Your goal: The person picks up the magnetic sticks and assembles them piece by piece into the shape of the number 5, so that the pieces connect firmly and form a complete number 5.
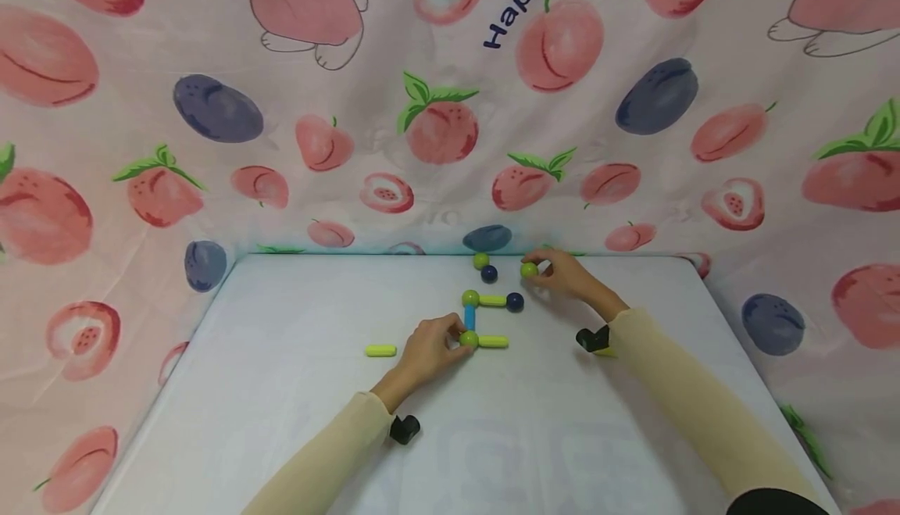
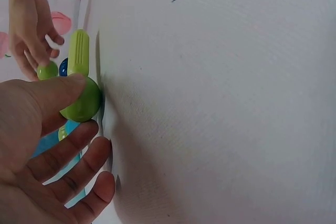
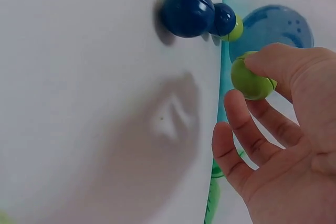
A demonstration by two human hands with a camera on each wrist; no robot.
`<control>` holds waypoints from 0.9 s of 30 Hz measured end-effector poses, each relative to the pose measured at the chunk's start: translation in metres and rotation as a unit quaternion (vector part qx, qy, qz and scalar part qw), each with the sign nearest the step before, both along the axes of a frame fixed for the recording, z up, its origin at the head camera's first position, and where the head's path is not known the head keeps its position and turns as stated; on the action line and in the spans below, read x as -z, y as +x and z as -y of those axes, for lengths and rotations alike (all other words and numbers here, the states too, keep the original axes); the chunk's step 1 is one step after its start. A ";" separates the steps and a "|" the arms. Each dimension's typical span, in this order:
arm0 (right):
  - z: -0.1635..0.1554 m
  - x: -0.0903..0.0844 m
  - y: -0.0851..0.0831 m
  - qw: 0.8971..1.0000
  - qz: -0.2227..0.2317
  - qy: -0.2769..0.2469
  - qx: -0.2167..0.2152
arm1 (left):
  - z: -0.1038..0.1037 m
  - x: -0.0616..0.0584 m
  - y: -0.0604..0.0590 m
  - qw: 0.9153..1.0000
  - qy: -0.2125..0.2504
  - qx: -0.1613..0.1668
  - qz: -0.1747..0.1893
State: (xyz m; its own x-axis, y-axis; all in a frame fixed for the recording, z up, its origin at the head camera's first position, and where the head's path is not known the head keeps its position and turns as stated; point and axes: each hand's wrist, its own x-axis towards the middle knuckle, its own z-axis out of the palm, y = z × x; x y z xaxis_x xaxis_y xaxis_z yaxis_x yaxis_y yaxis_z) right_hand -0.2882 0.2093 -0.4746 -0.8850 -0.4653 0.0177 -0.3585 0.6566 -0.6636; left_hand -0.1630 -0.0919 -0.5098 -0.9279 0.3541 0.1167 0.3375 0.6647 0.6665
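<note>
My left hand (image 1: pixel 430 349) grips a green ball (image 2: pixel 86 103) at the near corner of a joined ball-and-rod frame. From that ball a yellow-green rod (image 1: pixel 494 341) points right, and a blue rod (image 1: pixel 469 318) runs back to a second green ball (image 1: pixel 470 298). Another yellow-green rod (image 1: pixel 492 301) links this one to a dark blue ball (image 1: pixel 516 302). Beyond the frame, to its right, my right hand (image 1: pixel 562 274) pinches a loose green ball (image 3: pixel 253 77) between thumb and fingers. In the right wrist view the hand's shadow falls on the white table.
Behind the frame lie a loose green ball (image 1: pixel 481 260) and a dark blue ball (image 1: pixel 489 273), near the table's back edge. One yellow-green rod (image 1: pixel 380 351) lies left of my left hand; another (image 1: pixel 606 352) is partly hidden under my right wrist. A fruit-print cloth (image 1: pixel 380 54) hangs behind the white table (image 1: pixel 295 327).
</note>
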 end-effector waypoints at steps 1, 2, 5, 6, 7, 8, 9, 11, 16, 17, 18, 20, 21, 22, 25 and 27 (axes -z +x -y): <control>-0.003 0.000 0.004 1.000 -0.003 0.000 -0.004 | 0.000 0.000 0.000 1.000 -0.001 0.000 -0.001; -0.005 -0.001 0.008 1.000 -0.006 -0.001 -0.008 | 0.000 0.001 -0.001 1.000 -0.002 -0.001 -0.001; -0.011 -0.002 0.021 1.000 -0.017 -0.007 -0.017 | 0.001 0.001 -0.001 1.000 -0.002 -0.002 -0.004; -0.012 -0.003 0.025 1.000 -0.019 -0.009 -0.017 | 0.001 0.001 -0.001 1.000 -0.001 -0.002 -0.005; -0.014 -0.004 0.029 1.000 -0.021 -0.010 -0.016 | 0.001 0.001 -0.001 1.000 -0.001 -0.002 -0.005; -0.015 -0.004 0.033 1.000 -0.021 -0.011 -0.014 | 0.001 0.001 -0.001 1.000 0.001 -0.002 -0.005; -0.017 -0.004 0.037 1.000 -0.019 -0.014 -0.014 | 0.002 0.001 -0.001 1.000 0.002 -0.001 -0.006; -0.019 -0.004 0.045 1.000 -0.012 -0.019 -0.013 | 0.002 0.001 -0.001 1.000 0.004 0.000 -0.006; -0.022 -0.002 0.063 0.999 -0.001 -0.026 -0.024 | 0.001 0.002 -0.001 1.000 0.004 -0.002 0.000; -0.022 -0.001 0.066 0.999 -0.001 -0.028 -0.024 | 0.001 0.002 -0.001 1.000 0.003 -0.003 0.001; -0.021 -0.001 0.069 0.999 -0.001 -0.029 -0.024 | 0.001 0.002 -0.001 1.000 0.003 -0.005 0.002; -0.021 0.001 0.074 0.999 0.002 -0.031 -0.024 | 0.001 0.003 -0.001 1.000 0.003 -0.005 0.001; -0.020 0.002 0.077 0.999 0.009 -0.033 -0.021 | 0.001 0.003 -0.001 1.000 0.004 -0.003 -0.001; -0.019 0.003 0.079 0.999 0.015 -0.033 -0.018 | 0.001 0.003 -0.001 1.000 0.004 -0.002 -0.002; -0.017 0.006 0.085 0.999 0.031 -0.034 -0.012 | 0.000 0.003 -0.001 1.000 0.005 -0.001 -0.001; -0.016 0.009 0.088 0.999 0.035 -0.036 -0.008 | 0.000 0.002 -0.002 1.000 0.005 0.000 -0.003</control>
